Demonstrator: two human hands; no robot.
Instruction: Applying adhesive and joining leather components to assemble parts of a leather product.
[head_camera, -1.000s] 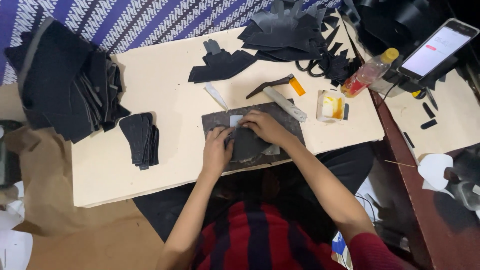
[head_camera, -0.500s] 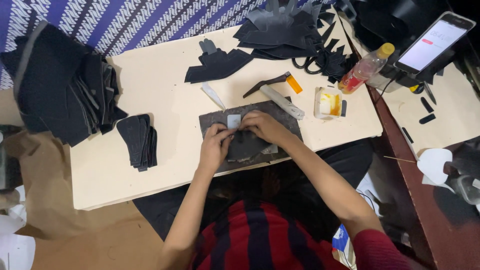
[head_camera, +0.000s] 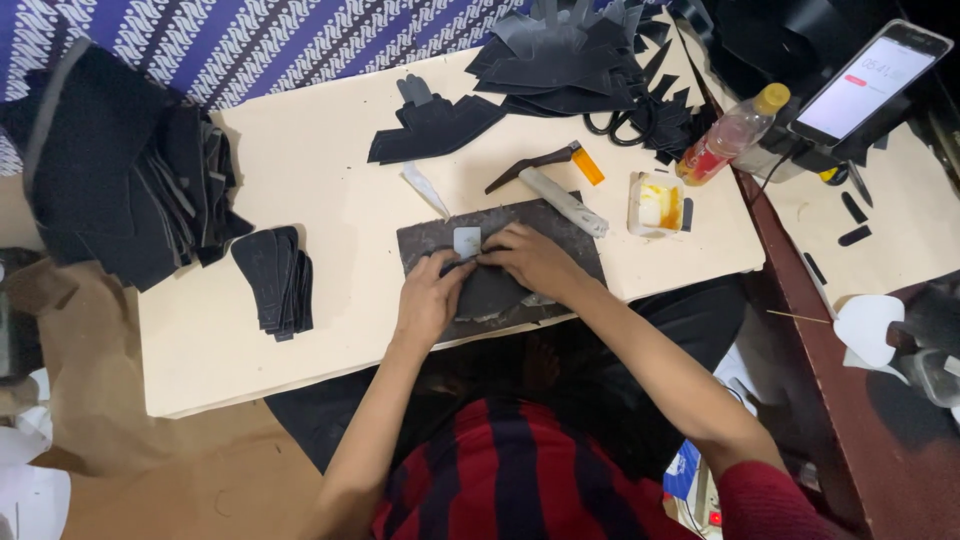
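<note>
Both hands are working one dark leather piece that lies on the grey slab at the near edge of the bench. The left hand presses down on the piece's left edge with its fingers drawn together, seemingly pinching that edge. The right hand lies flat on the piece's upper right part, fingers close together and bearing down. The step looks like folding or pressing an edge flat. The next move would call for steady pressure along the fold so the piece does not slip on the slab.

A small pale square sits on the slab just beyond the hands. The hammer lies past the slab's far right corner. The fingertips hide the edge itself, so I cannot tell whether it is folded or glued.
</note>
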